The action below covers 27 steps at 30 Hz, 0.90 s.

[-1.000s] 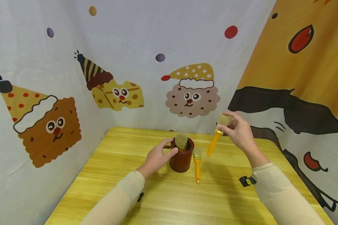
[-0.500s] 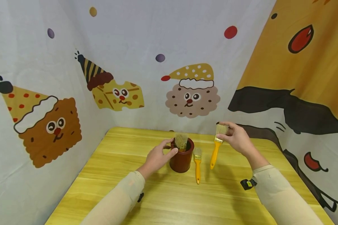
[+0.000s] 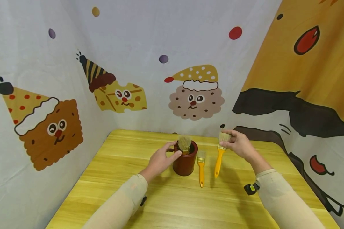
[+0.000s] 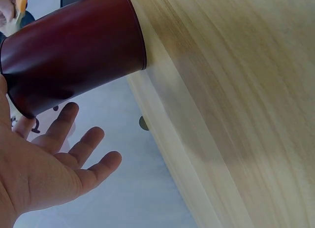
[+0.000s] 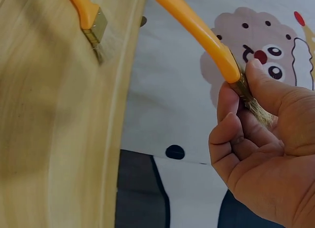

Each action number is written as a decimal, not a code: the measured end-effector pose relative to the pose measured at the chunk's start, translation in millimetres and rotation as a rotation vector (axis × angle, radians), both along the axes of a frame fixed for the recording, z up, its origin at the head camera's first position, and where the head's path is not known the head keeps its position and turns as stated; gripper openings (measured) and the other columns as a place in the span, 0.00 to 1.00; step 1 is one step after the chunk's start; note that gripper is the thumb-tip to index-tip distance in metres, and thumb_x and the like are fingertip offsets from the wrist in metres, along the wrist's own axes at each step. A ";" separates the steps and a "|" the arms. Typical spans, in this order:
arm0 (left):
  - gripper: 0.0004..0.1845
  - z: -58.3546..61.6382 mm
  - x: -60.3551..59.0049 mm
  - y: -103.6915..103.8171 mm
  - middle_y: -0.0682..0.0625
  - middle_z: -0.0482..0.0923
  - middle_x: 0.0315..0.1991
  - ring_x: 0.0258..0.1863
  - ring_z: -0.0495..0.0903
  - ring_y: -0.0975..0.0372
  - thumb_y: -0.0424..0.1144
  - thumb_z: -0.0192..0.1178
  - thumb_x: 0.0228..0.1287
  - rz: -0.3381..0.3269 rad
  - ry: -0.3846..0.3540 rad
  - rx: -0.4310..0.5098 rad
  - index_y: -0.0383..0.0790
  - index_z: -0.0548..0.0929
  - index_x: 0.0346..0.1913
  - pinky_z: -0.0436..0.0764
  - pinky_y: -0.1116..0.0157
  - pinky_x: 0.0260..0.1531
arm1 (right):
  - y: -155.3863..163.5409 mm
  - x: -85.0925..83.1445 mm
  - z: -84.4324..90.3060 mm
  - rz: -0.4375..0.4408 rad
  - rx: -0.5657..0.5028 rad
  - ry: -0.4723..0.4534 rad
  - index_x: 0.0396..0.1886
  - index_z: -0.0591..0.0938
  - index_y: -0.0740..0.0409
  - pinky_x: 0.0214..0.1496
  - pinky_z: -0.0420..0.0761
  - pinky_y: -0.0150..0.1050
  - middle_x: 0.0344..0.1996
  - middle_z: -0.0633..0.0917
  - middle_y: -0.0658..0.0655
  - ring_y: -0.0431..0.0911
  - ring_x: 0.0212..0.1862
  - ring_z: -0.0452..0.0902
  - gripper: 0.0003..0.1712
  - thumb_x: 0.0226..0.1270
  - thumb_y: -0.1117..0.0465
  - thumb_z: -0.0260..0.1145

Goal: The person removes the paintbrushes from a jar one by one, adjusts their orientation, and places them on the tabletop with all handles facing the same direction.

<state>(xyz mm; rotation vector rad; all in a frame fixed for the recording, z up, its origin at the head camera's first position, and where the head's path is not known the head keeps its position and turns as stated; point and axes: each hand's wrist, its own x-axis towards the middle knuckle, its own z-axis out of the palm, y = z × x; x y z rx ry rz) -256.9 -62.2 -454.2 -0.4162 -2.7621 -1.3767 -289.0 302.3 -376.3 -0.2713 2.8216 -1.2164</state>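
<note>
Brush (image 3: 219, 154) near upright, handle down toward table (image 3: 117, 178), right hand (image 3: 239, 146) pinching its bristle end, left hand (image 3: 160, 160) loosely curled beside cup (image 3: 184, 162)

Cream sleeves (image 3: 123, 200), perhaps a black wrist strap (image 3: 250, 188)

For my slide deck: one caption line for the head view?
Left hand steadies a brown cup while the right hand pinches a yellow brush by its bristles.

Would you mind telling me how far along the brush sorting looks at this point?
One brush already stands in the brown cup, steadied by the left hand. The right hand pinches a second brush by its bristles. A third brush lies on the table.
</note>
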 end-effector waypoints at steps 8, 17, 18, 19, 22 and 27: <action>0.35 0.6 0.8 0.5 0.54 0.80 0.72 0.69 0.82 0.53 0.72 0.56 0.74 0.002 -0.002 0.007 0.69 0.69 0.79 0.83 0.45 0.58 | 2.9 -6.8 -16.0 0.004 -0.011 -0.099 0.83 0.68 0.49 0.53 0.86 0.49 0.40 0.89 0.57 0.48 0.43 0.87 0.41 0.76 0.48 0.72; 0.35 0.7 1.1 -0.3 0.52 0.77 0.74 0.70 0.80 0.49 0.71 0.56 0.75 -0.016 -0.008 0.020 0.68 0.69 0.80 0.82 0.43 0.57 | 6.3 -10.1 -27.2 -0.015 -0.037 -0.134 0.82 0.69 0.53 0.48 0.84 0.42 0.45 0.91 0.59 0.50 0.44 0.87 0.41 0.75 0.49 0.73; 0.35 0.6 1.0 -0.4 0.52 0.77 0.74 0.70 0.81 0.50 0.71 0.56 0.75 -0.015 -0.006 0.018 0.68 0.69 0.80 0.82 0.44 0.57 | 6.5 -10.2 -28.1 -0.015 -0.039 -0.136 0.82 0.69 0.53 0.47 0.84 0.42 0.44 0.91 0.60 0.50 0.43 0.87 0.41 0.75 0.49 0.73; 0.35 0.5 0.9 -0.3 0.53 0.77 0.74 0.70 0.81 0.50 0.71 0.55 0.75 -0.014 -0.005 0.015 0.68 0.69 0.80 0.83 0.44 0.57 | 6.7 -10.2 -28.9 -0.014 -0.037 -0.136 0.82 0.69 0.53 0.47 0.84 0.42 0.44 0.91 0.60 0.50 0.43 0.87 0.42 0.75 0.49 0.73; 0.35 0.5 0.7 -0.2 0.54 0.78 0.74 0.70 0.81 0.52 0.72 0.55 0.75 -0.011 -0.006 0.009 0.68 0.69 0.80 0.83 0.45 0.57 | 7.1 -10.7 -31.6 -0.016 -0.038 -0.139 0.82 0.70 0.52 0.48 0.84 0.42 0.44 0.90 0.59 0.49 0.43 0.86 0.41 0.74 0.49 0.73; 0.35 1.2 0.8 0.3 0.53 0.78 0.74 0.69 0.81 0.52 0.72 0.55 0.75 -0.012 -0.019 0.008 0.69 0.68 0.80 0.83 0.46 0.56 | 8.6 -13.0 -37.9 -0.005 -0.051 -0.147 0.82 0.69 0.52 0.48 0.85 0.43 0.44 0.90 0.60 0.52 0.44 0.87 0.42 0.75 0.48 0.73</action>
